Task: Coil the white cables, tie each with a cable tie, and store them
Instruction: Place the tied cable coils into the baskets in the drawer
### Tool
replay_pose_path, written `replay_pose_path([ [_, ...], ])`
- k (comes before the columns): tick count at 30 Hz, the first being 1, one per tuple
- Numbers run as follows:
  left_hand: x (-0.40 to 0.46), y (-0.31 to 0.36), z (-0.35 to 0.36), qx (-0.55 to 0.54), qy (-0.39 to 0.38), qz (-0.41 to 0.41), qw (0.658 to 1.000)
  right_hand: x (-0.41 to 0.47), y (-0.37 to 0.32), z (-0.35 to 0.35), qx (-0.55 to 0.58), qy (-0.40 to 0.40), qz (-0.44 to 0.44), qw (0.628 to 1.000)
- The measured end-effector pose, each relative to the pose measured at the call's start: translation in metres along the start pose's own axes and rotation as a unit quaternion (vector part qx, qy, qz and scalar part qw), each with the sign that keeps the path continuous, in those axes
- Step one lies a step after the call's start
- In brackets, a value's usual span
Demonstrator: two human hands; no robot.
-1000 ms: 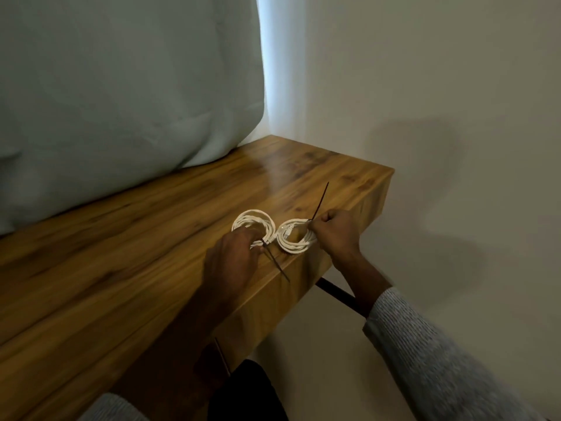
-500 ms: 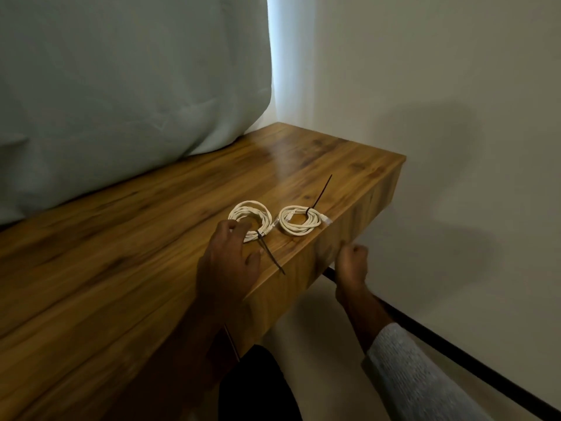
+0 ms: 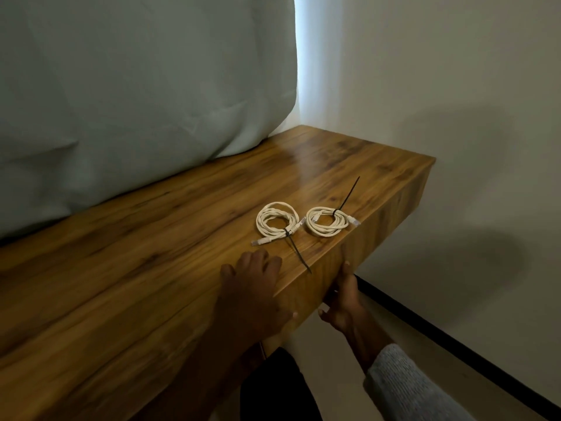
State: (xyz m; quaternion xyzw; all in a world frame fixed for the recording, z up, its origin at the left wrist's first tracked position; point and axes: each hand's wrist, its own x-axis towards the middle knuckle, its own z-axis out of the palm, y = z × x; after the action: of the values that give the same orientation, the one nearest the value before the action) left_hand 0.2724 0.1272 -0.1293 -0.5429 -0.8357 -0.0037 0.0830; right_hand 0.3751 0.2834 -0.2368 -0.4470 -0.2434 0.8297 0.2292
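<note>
Head camera looks down, near the desk (image 3: 151, 268).

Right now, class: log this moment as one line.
left coil: tied | right coil: tied | left hand: on desk | right hand: desk front

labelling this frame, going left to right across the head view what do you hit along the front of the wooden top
left hand → left cable coil with its black cable tie → right cable coil with its black cable tie. The right hand sits below the edge, overlapping these in the order, so it is left out.

White cables (image 3: 276, 220), blk ties (image 3: 349, 196), brown woodgrain desk (image 3: 151, 253)
</note>
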Motion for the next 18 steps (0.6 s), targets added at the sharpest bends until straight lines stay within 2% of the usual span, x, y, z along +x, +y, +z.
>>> replay_pose_path([
  [3, -0.005, 0.000, 0.000, 0.022, -0.009, 0.019, 1.000, -0.005, 0.003, -0.012, -0.018, 0.012, -0.005, 1.000],
  [6, -0.011, 0.008, -0.002, -0.001, 0.005, 0.099, 0.995, -0.020, 0.008, -0.044, -0.029, 0.054, -0.042, 0.997],
  [9, -0.021, 0.034, 0.005, -0.058, 0.042, 0.189, 0.979, -0.038, 0.004, -0.082, -0.104, 0.134, -0.145, 0.975],
  [11, -0.033, 0.054, 0.015, -0.105, 0.051, 0.219, 0.969, -0.056, -0.006, -0.102, -0.176, 0.214, -0.299, 0.913],
  [12, -0.038, 0.063, 0.019, -0.125, 0.053, 0.233, 0.963, -0.068, -0.014, -0.107, -0.211, 0.241, -0.388, 0.864],
  [14, -0.046, 0.078, 0.022, -0.162, 0.051, 0.268, 0.948, -0.097, -0.035, -0.107, -0.303, 0.278, -0.540, 0.734],
  [16, -0.049, 0.085, 0.019, -0.195, 0.045, 0.293, 0.935, -0.122, -0.056, -0.099, -0.405, 0.258, -0.623, 0.617],
  [18, -0.044, 0.086, 0.018, -0.204, 0.081, 0.317, 0.923, -0.135, -0.071, -0.083, -0.475, 0.199, -0.643, 0.567],
])
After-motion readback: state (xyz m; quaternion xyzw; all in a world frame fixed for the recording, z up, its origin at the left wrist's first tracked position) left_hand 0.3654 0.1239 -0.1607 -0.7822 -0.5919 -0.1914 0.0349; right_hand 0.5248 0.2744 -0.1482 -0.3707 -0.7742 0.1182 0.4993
